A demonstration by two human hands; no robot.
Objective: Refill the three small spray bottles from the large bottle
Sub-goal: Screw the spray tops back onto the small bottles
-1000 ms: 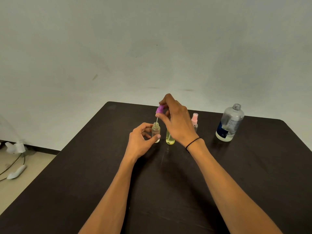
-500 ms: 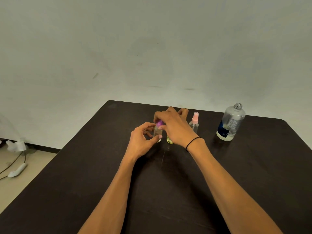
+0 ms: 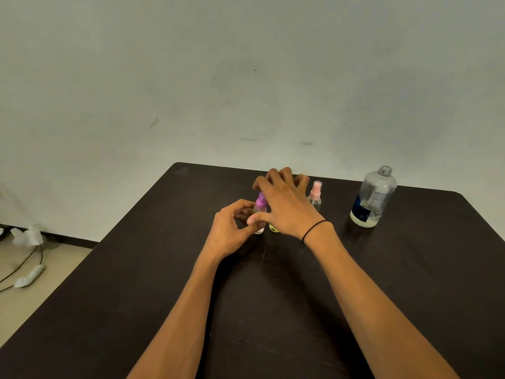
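While the left hand steadies the purple-capped spray bottle on the worktop, thumb and curled fingers pinching its clear body low down, the right hand reaches over it from above. The right hand's fingers curl around the purple spray head; it appears to be seating or turning it on the neck, though the contact itself is partly hidden.

Location: the bottle stands upright near the worktop's centre. A second small bottle with yellowish liquid stands just beside it at 3 o'clock, mostly hidden under the right hand. A pink-capped spray bottle stands upright at about 2 o'clock from the pair, capped. The large bottle stands well apart at 3 o'clock, uncapped, holding only a shallow level of liquid.

Handling assessment, as judgement: the small bottle looks light, rigid and narrow-based, so it would tip easily under sideways force. Holding it by the lower body, as here, is the sound grip. The spray head appears to be hard plastic, best taken by fingertips around its collar. Clear plastic may be slippery if wet. The large bottle, open and mostly empty, seems light; it should be taken around the mid-body.
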